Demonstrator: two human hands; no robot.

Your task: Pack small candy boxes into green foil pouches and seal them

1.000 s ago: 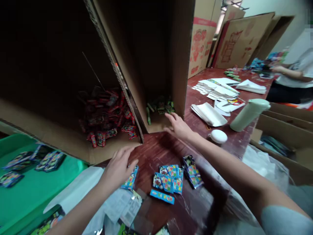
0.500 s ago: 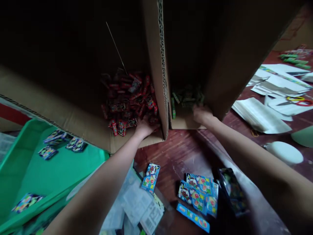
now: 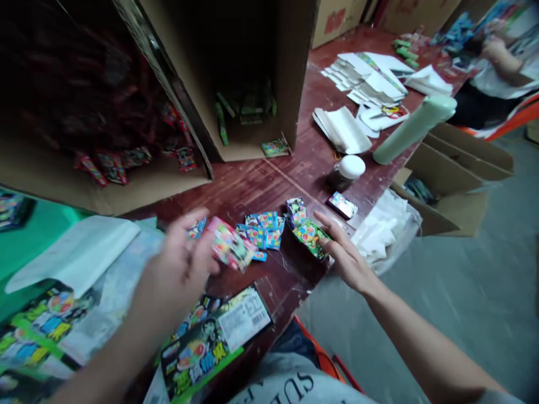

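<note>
My left hand, blurred by motion, grips a small red candy packet between thumb and fingers. My right hand is closed on the edge of a green candy packet near the table edge. A purple packet lies right behind the green one; whether they touch is hard to tell. Between my hands, several blue packets lie in a loose group on the dark red table. Closer to my body is a black printed display box with a white label.
Cardboard boxes stand open at the back, one with red packets, one with green packets. A white-lidded jar, a pale green roll, scissors and paper stacks lie right. A green bin is left. Another person sits far right.
Both hands have come out of the cardboard boxes toward my body, the left now with a red packet, the right with a green one. The view has swung right and down.
</note>
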